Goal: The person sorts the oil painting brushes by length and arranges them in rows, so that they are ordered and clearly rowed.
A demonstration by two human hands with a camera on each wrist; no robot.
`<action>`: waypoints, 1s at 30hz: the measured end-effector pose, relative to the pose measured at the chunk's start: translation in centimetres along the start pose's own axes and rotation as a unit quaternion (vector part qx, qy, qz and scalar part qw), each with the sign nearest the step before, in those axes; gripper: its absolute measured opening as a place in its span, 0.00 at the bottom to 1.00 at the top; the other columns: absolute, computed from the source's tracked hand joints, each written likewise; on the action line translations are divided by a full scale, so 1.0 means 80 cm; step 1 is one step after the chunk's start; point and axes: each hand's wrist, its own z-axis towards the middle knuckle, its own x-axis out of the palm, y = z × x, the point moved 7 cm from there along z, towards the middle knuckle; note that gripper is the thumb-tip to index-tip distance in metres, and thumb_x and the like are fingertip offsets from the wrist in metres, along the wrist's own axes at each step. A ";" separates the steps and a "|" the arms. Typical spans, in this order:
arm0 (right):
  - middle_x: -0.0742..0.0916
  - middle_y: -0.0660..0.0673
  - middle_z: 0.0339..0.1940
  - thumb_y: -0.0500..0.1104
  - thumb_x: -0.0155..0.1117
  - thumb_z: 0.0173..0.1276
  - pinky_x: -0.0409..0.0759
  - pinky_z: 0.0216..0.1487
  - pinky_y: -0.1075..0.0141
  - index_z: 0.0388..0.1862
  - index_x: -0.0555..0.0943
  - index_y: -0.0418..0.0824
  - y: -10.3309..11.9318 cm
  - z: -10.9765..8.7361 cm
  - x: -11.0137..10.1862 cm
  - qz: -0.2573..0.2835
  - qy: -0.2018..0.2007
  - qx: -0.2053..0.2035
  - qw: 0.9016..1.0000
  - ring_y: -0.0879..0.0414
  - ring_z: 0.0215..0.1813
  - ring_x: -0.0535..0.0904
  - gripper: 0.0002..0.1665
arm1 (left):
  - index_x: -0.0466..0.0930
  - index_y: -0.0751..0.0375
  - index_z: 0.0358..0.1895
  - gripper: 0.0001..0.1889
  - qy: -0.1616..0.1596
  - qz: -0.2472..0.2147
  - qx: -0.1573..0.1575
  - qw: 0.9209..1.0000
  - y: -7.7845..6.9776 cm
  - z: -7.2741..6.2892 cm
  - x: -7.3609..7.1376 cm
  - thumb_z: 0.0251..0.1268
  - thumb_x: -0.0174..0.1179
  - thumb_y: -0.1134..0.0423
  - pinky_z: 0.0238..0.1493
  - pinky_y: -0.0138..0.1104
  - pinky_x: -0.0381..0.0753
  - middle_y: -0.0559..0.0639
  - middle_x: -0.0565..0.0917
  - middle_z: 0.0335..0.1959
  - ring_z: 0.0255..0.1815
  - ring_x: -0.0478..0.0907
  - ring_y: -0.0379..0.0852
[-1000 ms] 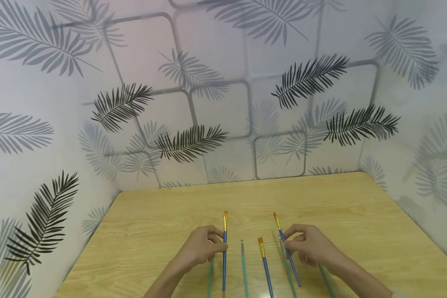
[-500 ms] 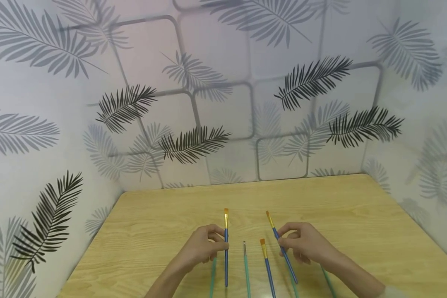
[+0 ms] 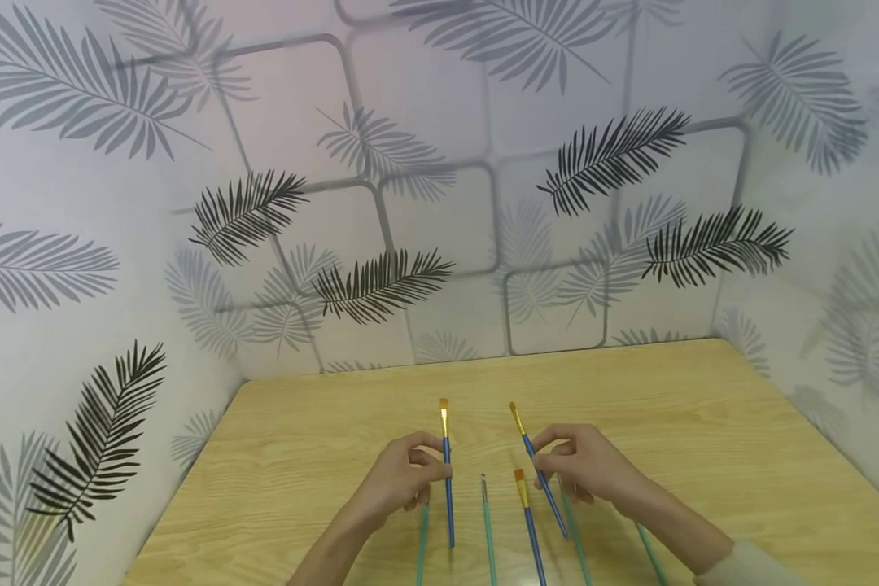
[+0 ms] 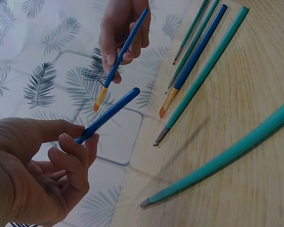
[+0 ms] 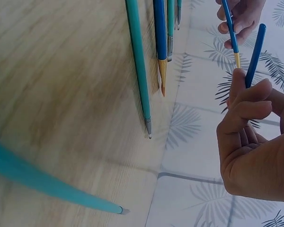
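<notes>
Between thumb and fingers, my left hand (image 3: 399, 476) pinches a blue paintbrush (image 3: 449, 509) with a gold ferrule and flat orange bristles, held nearly upright in the head view. A second blue paintbrush (image 3: 553, 505) is pinched by my right hand (image 3: 589, 464), its bristle end leaning left. Both brushes are raised off the table, as the left wrist view shows, and stand apart from each other. Below and between the hands, a third blue paintbrush (image 3: 533, 537) lies on the table beside a green paintbrush (image 3: 488, 533).
More green paintbrushes lie on the wooden table (image 3: 322, 456): one under the left hand (image 4: 217, 163), one (image 3: 575, 533) by the right hand and another (image 3: 652, 553) beneath the right forearm. Leaf-patterned walls (image 3: 439, 212) enclose the table's back and sides.
My right hand has moved left and slightly away from me with its brush, nearing the left one. The left hand and its brush have shifted slightly farther forward.
</notes>
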 end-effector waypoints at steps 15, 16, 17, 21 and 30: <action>0.89 0.34 0.34 0.45 0.64 0.71 0.65 0.15 0.76 0.58 0.76 0.28 0.001 0.020 -0.007 -0.003 -0.006 -0.019 1.000 0.63 0.14 0.72 0.25 | 0.75 0.62 0.61 0.22 -0.029 -0.033 -0.020 0.999 0.004 0.014 -0.007 0.66 0.64 0.58 0.16 0.25 0.63 0.53 0.86 0.34 0.14 0.69 0.37; 0.89 0.34 0.34 0.45 0.64 0.71 0.65 0.15 0.76 0.58 0.76 0.28 0.002 0.022 -0.006 -0.002 -0.005 -0.020 1.000 0.63 0.14 0.72 0.25 | 0.75 0.61 0.61 0.22 -0.028 -0.033 -0.018 0.999 0.004 0.015 -0.007 0.66 0.64 0.58 0.16 0.25 0.63 0.53 0.86 0.34 0.14 0.69 0.37; 0.89 0.34 0.34 0.44 0.64 0.71 0.65 0.15 0.76 0.58 0.76 0.28 0.002 0.023 -0.006 -0.003 -0.005 -0.020 1.000 0.63 0.14 0.72 0.24 | 0.75 0.61 0.61 0.22 -0.028 -0.033 -0.016 0.999 0.004 0.015 -0.007 0.66 0.64 0.58 0.16 0.25 0.63 0.53 0.86 0.34 0.14 0.69 0.37; 0.90 0.37 0.33 0.44 0.64 0.71 0.65 0.15 0.75 0.57 0.77 0.30 0.003 0.030 -0.005 -0.002 -0.010 -0.011 1.000 0.63 0.14 0.71 0.23 | 0.74 0.63 0.63 0.24 -0.029 -0.031 -0.006 0.999 0.006 0.019 -0.008 0.66 0.64 0.58 0.16 0.25 0.62 0.53 0.86 0.33 0.13 0.68 0.36; 0.90 0.33 0.35 0.43 0.63 0.71 0.65 0.16 0.74 0.57 0.77 0.32 0.005 0.046 -0.002 0.011 -0.012 0.002 1.000 0.62 0.14 0.70 0.21 | 0.72 0.64 0.64 0.25 -0.027 -0.029 0.007 0.999 0.005 0.026 -0.004 0.67 0.64 0.59 0.17 0.25 0.62 0.53 0.85 0.33 0.14 0.68 0.36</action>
